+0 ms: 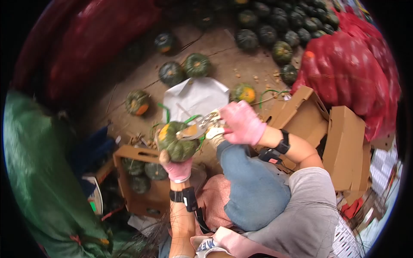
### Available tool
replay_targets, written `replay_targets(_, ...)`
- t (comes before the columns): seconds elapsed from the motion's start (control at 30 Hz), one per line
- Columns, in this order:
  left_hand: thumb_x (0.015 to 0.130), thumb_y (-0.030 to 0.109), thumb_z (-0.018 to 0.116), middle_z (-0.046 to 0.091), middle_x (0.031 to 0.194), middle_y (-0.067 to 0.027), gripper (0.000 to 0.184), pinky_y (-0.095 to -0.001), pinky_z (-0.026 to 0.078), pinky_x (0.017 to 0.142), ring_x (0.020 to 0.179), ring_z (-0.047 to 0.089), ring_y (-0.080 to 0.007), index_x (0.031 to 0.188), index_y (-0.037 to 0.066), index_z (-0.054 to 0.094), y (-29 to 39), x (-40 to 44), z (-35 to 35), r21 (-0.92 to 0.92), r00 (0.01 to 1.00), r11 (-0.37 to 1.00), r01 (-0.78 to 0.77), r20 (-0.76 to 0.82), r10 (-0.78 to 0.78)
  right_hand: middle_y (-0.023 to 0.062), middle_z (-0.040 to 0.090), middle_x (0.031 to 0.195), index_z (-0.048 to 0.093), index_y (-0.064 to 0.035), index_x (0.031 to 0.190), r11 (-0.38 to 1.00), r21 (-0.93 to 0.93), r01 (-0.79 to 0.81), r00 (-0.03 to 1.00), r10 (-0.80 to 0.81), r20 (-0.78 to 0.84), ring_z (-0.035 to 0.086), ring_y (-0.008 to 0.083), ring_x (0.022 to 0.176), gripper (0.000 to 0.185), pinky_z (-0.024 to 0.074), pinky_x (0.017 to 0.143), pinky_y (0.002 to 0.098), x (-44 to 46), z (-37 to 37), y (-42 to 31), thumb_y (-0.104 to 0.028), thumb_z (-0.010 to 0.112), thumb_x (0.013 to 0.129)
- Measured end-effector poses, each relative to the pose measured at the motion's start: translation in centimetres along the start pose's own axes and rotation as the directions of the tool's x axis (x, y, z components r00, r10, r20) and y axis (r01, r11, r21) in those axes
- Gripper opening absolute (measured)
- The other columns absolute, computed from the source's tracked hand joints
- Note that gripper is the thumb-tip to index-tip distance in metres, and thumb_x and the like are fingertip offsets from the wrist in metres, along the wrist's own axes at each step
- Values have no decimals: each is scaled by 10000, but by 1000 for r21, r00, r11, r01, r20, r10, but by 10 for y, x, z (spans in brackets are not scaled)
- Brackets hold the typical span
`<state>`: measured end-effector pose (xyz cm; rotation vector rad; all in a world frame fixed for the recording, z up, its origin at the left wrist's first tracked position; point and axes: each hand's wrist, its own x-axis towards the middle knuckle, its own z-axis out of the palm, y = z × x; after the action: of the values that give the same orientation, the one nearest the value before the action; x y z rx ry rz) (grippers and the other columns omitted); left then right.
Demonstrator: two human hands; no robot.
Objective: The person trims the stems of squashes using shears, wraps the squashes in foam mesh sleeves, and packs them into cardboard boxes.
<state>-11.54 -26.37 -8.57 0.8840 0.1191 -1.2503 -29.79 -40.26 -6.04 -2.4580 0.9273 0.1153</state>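
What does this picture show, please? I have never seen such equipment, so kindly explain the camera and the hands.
There is no robot here, only a person working with their own two hands. The single picture comes from a camera worn on the head, looking forward and down. Each wrist carries a black strap with a small device.

The left hand holds a green pumpkin with a yellow patch. The right hand has its grip around a metal hand tool, whose working end is at or near the pumpkin's stem.

On the floor lie other pumpkins, a white sheet and cardboard boxes. A red sack stands at upper right.
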Motion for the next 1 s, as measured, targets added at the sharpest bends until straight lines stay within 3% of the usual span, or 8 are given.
replay_targets(0.27, 673, 461, 630, 433, 1275, -113, 745, -496, 400, 936, 1135, 453, -300, 1320, 202, 368, 44, -22, -5, 96, 1000, 995, 16, 24, -18, 158, 585, 801, 501, -44, 881, 782, 591, -195, 978, 112, 174, 596, 323, 776, 334, 480, 666, 398, -25, 24, 35, -208, 642, 626)
replay_targets(0.4, 671, 365, 685, 449, 1232, -136, 738, -441, 435, 894, 1064, 493, -288, 1302, 166, 358, 119, -78, -96, 403, 999, 915, -26, -29, 41, 122, 570, 800, 475, -38, 948, 709, 555, -435, 898, 386, 210, 588, 275, 756, 396, 476, 680, 377, -42, 32, 72, -171, 654, 621)
replay_targets(0.5, 671, 293, 727, 461, 1200, -153, 740, -400, 462, 862, 1011, 523, -279, 1289, 140, 351, 146, -121, -168, 748, 977, 653, 121, -205, 54, 82, 541, 749, 469, -42, 963, 474, 563, -678, 715, 604, 353, 557, 217, 699, 378, 472, 659, 351, -30, 32, 99, -149, 647, 647)
replay_targets(0.63, 687, 139, 746, 478, 1139, -126, 691, -335, 445, 841, 968, 515, -232, 1253, 100, 351, 114, -138, -193, 903, 876, 282, 325, -399, 271, 137, 604, 874, 508, -16, 949, 111, 715, -690, 408, 875, 259, 594, 254, 795, 351, 472, 715, 358, -12, 25, 164, -194, 636, 674)
replay_targets(0.73, 721, 89, 704, 419, 1210, -102, 719, -314, 430, 839, 1004, 473, -213, 1316, 85, 301, 69, -125, -160, 909, 834, 228, 348, -411, 368, 149, 592, 842, 508, -14, 944, 107, 752, -651, 247, 966, 77, 588, 245, 749, 350, 478, 678, 356, -9, 29, 228, -175, 639, 663)
replay_targets(0.87, 712, 122, 743, 475, 1174, -102, 754, -320, 412, 874, 997, 480, -205, 1323, 35, 309, 79, -124, -145, 878, 871, 201, 434, -466, 157, 131, 582, 759, 496, -7, 933, 82, 865, -495, 96, 995, -39, 584, 245, 556, 339, 459, 438, 368, 3, -11, 249, -172, 634, 670)
replay_targets(0.97, 744, 122, 695, 547, 1029, -104, 447, -286, 428, 820, 926, 520, -196, 1132, 0, 511, 105, -87, -47, 772, 845, -344, 534, -478, 238, 121, 581, 724, 515, 3, 952, 146, 899, -413, 161, 983, -86, 545, 254, 430, 373, 435, 359, 377, 33, -26, 282, -201, 644, 668)
replay_targets(1.0, 749, 127, 682, 549, 1013, -105, 406, -289, 427, 821, 924, 526, -205, 1101, -1, 526, 118, -75, -48, 873, 919, -293, 390, -346, 190, 122, 593, 729, 518, 11, 944, 205, 901, -382, 163, 975, -153, 546, 258, 422, 379, 432, 349, 372, 48, -20, 303, -211, 648, 666)
